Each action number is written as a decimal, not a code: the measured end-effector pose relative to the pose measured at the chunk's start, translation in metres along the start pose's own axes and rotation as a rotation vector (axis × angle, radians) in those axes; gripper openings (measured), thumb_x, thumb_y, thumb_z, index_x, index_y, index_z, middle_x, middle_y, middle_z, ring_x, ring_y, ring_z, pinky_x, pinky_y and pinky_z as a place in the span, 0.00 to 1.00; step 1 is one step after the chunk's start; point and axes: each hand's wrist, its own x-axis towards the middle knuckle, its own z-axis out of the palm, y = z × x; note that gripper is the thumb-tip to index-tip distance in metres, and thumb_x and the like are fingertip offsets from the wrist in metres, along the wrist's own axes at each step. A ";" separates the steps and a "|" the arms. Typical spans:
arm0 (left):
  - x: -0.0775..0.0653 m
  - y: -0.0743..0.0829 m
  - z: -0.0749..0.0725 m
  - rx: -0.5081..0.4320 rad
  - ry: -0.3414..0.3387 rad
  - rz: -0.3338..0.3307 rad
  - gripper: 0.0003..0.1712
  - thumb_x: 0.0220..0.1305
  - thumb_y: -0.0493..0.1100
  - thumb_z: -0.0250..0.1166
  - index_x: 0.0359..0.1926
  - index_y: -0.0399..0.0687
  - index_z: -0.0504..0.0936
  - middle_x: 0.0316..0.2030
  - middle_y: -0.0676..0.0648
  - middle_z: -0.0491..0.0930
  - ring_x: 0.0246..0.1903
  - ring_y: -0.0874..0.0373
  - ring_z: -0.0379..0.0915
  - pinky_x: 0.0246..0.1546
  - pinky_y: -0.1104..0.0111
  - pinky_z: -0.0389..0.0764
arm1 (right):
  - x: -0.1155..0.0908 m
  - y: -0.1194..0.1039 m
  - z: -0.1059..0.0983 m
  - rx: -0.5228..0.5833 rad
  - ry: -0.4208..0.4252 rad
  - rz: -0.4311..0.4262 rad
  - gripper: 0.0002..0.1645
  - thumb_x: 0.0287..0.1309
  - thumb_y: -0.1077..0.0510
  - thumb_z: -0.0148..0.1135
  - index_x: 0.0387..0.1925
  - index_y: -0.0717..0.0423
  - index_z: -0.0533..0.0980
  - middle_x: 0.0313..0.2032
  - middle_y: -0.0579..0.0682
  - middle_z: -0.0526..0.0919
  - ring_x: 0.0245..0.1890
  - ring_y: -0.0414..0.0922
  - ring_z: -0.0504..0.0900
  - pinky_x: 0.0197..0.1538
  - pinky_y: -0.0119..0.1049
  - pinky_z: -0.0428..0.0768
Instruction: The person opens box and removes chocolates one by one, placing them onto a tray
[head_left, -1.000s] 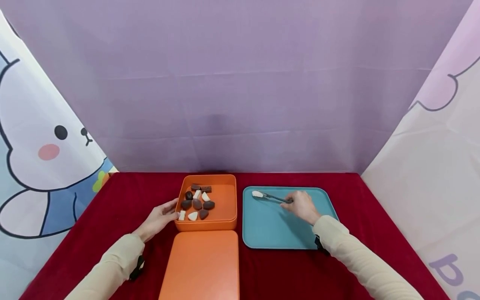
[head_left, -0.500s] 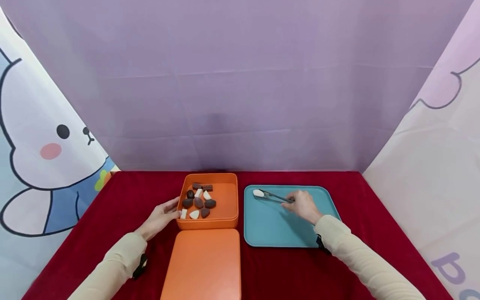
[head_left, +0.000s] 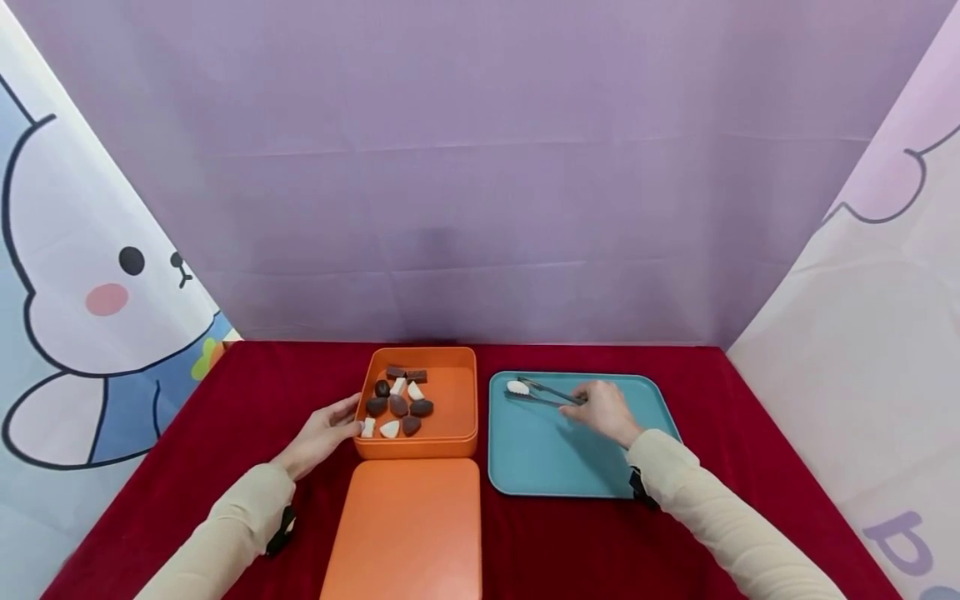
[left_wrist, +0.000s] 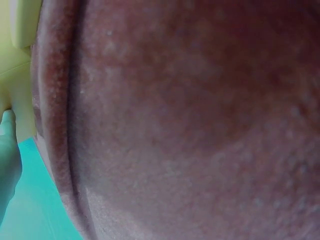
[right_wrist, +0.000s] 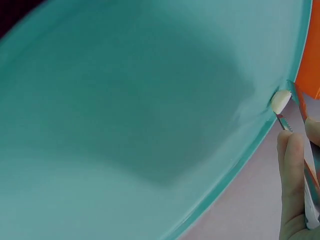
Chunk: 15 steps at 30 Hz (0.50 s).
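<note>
My right hand (head_left: 606, 412) holds slim dark tongs (head_left: 551, 390) over the far left of the blue tray (head_left: 532, 467). Their tips stand apart, one to each side of a white chocolate-like piece (head_left: 517, 387), which lies near the tray's edge in the right wrist view. My left hand (head_left: 318, 437) touches the left side of the orange box (head_left: 452, 417), thumb at its front corner and fingers along the wall. Inside the box lie several dark brown pieces (head_left: 398, 406) and white pieces (head_left: 389, 429). A fingertip (left_wrist: 7, 125) meets the box wall in the left wrist view.
The flat orange lid (head_left: 412, 525) lies directly in front of the box. A dark red cloth (head_left: 555, 550) covers the table. Behind it hangs a purple curtain (head_left: 480, 208), with printed sheets at both sides.
The tongs' tips have spread apart around the white piece on the tray. The left hand stays at the box; the view has shifted slightly.
</note>
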 end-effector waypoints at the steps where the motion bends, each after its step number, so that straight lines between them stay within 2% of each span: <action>1: 0.000 0.000 0.000 0.000 0.002 -0.001 0.37 0.66 0.41 0.53 0.71 0.40 0.48 0.68 0.34 0.51 0.65 0.39 0.52 0.62 0.51 0.61 | 0.000 0.000 -0.001 -0.005 0.004 -0.003 0.17 0.49 0.54 0.67 0.39 0.60 0.82 0.35 0.55 0.85 0.28 0.43 0.80 0.31 0.37 0.79; 4: 0.001 0.000 0.001 0.004 0.003 -0.005 0.36 0.66 0.41 0.53 0.71 0.41 0.48 0.68 0.35 0.51 0.66 0.40 0.51 0.62 0.51 0.60 | -0.002 0.000 -0.004 0.003 0.009 0.008 0.21 0.49 0.53 0.67 0.43 0.61 0.81 0.40 0.58 0.84 0.36 0.48 0.82 0.37 0.42 0.80; 7: 0.002 0.000 0.002 0.002 0.003 -0.015 0.37 0.66 0.41 0.53 0.71 0.42 0.48 0.68 0.35 0.52 0.65 0.40 0.52 0.62 0.51 0.60 | -0.002 0.001 -0.007 0.004 0.008 0.016 0.21 0.49 0.52 0.67 0.44 0.61 0.81 0.42 0.59 0.83 0.39 0.50 0.81 0.38 0.43 0.80; 15: 0.000 -0.004 0.000 -0.018 -0.002 -0.022 0.37 0.66 0.40 0.54 0.71 0.43 0.48 0.68 0.36 0.52 0.66 0.42 0.51 0.61 0.50 0.61 | -0.001 -0.010 -0.014 0.035 0.018 -0.010 0.20 0.48 0.52 0.68 0.41 0.60 0.82 0.37 0.53 0.84 0.30 0.42 0.79 0.30 0.34 0.77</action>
